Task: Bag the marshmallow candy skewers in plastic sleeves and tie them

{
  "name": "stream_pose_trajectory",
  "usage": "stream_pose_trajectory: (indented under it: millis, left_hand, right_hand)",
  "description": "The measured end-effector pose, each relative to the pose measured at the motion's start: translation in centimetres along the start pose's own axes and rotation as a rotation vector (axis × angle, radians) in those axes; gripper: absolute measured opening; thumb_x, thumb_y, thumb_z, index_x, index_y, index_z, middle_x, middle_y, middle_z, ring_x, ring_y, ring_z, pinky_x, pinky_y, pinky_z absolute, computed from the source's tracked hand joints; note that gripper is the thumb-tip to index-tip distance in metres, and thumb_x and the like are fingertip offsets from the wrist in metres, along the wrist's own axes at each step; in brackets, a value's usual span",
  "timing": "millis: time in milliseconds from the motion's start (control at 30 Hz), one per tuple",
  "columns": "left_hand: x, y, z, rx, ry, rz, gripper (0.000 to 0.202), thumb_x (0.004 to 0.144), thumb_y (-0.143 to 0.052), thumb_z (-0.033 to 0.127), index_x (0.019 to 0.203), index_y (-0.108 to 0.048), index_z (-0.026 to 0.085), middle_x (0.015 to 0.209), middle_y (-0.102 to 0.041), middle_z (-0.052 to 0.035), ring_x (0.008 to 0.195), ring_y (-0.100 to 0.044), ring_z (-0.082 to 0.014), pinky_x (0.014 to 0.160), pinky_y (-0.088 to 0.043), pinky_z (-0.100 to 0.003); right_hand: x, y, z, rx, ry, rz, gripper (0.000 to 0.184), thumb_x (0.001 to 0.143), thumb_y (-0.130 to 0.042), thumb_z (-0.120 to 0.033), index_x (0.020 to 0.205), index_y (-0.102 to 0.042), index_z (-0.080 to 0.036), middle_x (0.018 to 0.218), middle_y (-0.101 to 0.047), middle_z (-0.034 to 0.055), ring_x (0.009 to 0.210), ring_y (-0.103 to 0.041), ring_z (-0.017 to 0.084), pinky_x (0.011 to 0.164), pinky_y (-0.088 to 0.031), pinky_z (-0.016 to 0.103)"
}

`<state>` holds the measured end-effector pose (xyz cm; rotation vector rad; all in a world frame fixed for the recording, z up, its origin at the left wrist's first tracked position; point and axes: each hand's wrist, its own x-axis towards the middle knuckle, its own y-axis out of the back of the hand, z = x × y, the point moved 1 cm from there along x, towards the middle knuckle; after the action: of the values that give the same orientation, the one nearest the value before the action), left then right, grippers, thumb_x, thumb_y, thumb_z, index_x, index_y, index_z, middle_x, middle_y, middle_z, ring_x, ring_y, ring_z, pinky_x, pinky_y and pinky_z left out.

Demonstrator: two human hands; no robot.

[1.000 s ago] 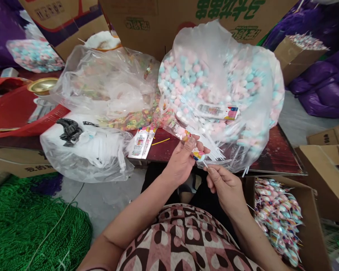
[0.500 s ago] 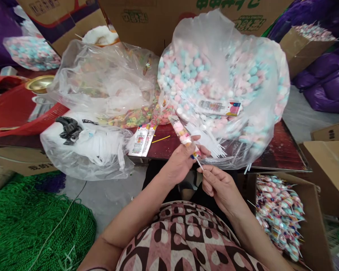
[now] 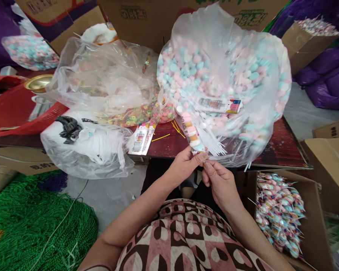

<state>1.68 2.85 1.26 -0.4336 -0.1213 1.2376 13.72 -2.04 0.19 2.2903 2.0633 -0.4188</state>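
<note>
A candy skewer in a clear printed wrapper point(image 3: 191, 130) points up and away from me, with pink, orange, white and blue sweets stacked inside. My left hand point(image 3: 186, 165) is closed around its lower end. My right hand point(image 3: 219, 177) meets the left one there, thumb and fingers pinched at the bottom of the skewer; the stick itself is hidden by the fingers. Just beyond lie white sticks point(image 3: 214, 145) under the edge of a big clear bag of pink, blue and white marshmallows point(image 3: 183, 64). Yellow twist ties point(image 3: 178, 129) rest on the dark red table left of the skewer.
Flat printed wrappers point(image 3: 142, 139) lie by a bag of ring-shaped gummies point(image 3: 135, 114). A bag of white plastic point(image 3: 98, 146) overhangs the table's front edge. Below right stands a carton of wrapped skewers point(image 3: 281, 214). Green cord point(image 3: 39, 222) is heaped at lower left, a red basket point(image 3: 14, 113) above.
The skewer has turned more upright and its sweets show more fully. My left hand has slid down to its lower end, closing up against my right hand. The twist ties are now uncovered.
</note>
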Motion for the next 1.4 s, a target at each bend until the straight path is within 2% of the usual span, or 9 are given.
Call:
stream_pose_trajectory:
  millis: [233, 500, 600, 767, 867, 1033, 1200, 1300, 1400]
  left_hand:
    - [0.3, 1.2, 1.4, 0.574, -0.161, 0.06, 0.03, 0.089, -0.054, 0.038, 0.068, -0.059, 0.018, 0.066, -0.058, 0.0001, 0.066, -0.049, -0.014, 0.066, -0.036, -0.025]
    - [-0.3, 0.4, 0.8, 0.756, -0.29, 0.135, 0.028, 0.086, -0.058, 0.028, 0.061, -0.048, 0.021, 0.065, -0.046, -0.0005, 0.063, -0.038, -0.0156, 0.067, -0.03, -0.027]
    - [-0.6, 0.7, 0.7, 0.598, -0.187, 0.064, 0.028, 0.088, -0.059, 0.035, 0.065, -0.053, 0.019, 0.067, -0.05, -0.0001, 0.065, -0.043, -0.0145, 0.068, -0.034, -0.026]
    - [-0.4, 1.3, 1.0, -0.036, -0.083, 0.028, 0.04, 0.081, -0.063, 0.057, 0.09, -0.063, 0.018, 0.085, -0.064, -0.002, 0.079, -0.055, -0.0138, 0.078, -0.043, -0.027]
    - [0.1, 0.8, 1.4, -0.238, -0.004, 0.0, 0.05, 0.074, -0.073, 0.051, 0.11, -0.062, 0.019, 0.084, -0.067, -0.002, 0.079, -0.059, -0.0138, 0.078, -0.044, -0.028]
    - [0.2, -0.8, 1.8, -0.378, 0.097, -0.001, 0.064, 0.074, -0.077, 0.036, 0.129, -0.054, 0.015, 0.055, -0.053, 0.0049, 0.073, -0.062, -0.0159, 0.062, -0.045, -0.023]
    - [-0.4, -1.3, 0.5, -0.414, 0.178, -0.058, 0.064, 0.08, -0.07, 0.039, 0.136, -0.048, 0.015, 0.054, -0.047, 0.0073, 0.05, -0.054, -0.0123, 0.041, -0.043, -0.021]
    - [-0.4, -1.0, -0.1, -0.384, 0.206, -0.095, 0.052, 0.084, -0.064, 0.042, 0.129, -0.054, 0.016, 0.058, -0.049, 0.0068, 0.04, -0.047, -0.0097, 0.034, -0.041, -0.022]
    - [-0.4, -0.2, 0.2, -0.401, 0.17, -0.099, 0.04, 0.084, -0.063, 0.046, 0.109, -0.063, 0.015, 0.058, -0.05, 0.0045, 0.047, -0.053, -0.0119, 0.037, -0.043, -0.022]
  right_hand:
    - [-0.2, 1.1, -0.7, -0.184, 0.027, -0.106, 0.033, 0.084, -0.064, -0.042, 0.108, -0.068, -0.019, 0.056, -0.051, -0.005, 0.05, -0.045, 0.01, 0.048, -0.036, 0.023]
    - [-0.1, 0.4, 0.0, -0.216, 0.094, -0.006, 0.028, 0.091, -0.057, -0.045, 0.089, -0.065, -0.019, 0.054, -0.047, -0.0057, 0.047, -0.039, 0.009, 0.045, -0.031, 0.022]
    - [0.0, 0.3, -0.2, -0.212, 0.108, -0.01, 0.027, 0.091, -0.057, -0.045, 0.089, -0.065, -0.019, 0.055, -0.048, -0.0055, 0.048, -0.041, 0.009, 0.046, -0.032, 0.022]
    - [-0.1, 0.4, -0.3, -0.24, 0.107, -0.03, 0.028, 0.09, -0.057, -0.045, 0.089, -0.065, -0.019, 0.056, -0.05, -0.0047, 0.048, -0.043, 0.009, 0.046, -0.034, 0.023]
    - [-0.2, 0.2, -0.1, -0.251, 0.102, -0.072, 0.027, 0.09, -0.056, -0.044, 0.089, -0.066, -0.018, 0.055, -0.049, -0.0048, 0.048, -0.043, 0.009, 0.046, -0.035, 0.023]
    - [-0.4, 0.0, 0.3, -0.235, 0.123, -0.096, 0.025, 0.091, -0.057, -0.042, 0.09, -0.066, -0.019, 0.054, -0.049, -0.0053, 0.048, -0.042, 0.009, 0.048, -0.035, 0.023]
    - [-0.5, -0.7, 1.3, -0.114, 0.086, -0.07, 0.026, 0.09, -0.06, -0.043, 0.08, -0.065, -0.019, 0.052, -0.047, -0.0058, 0.046, -0.039, 0.008, 0.045, -0.032, 0.021]
    - [-0.4, -1.0, 1.2, -0.084, 0.057, -0.081, 0.033, 0.089, -0.061, -0.045, 0.069, -0.061, -0.018, 0.051, -0.049, -0.0049, 0.045, -0.04, 0.007, 0.044, -0.033, 0.021]
    - [0.1, -0.1, -0.3, -0.213, 0.005, -0.222, 0.038, 0.084, -0.066, -0.048, 0.062, -0.062, -0.017, 0.053, -0.056, -0.0014, 0.046, -0.047, 0.009, 0.046, -0.04, 0.022]
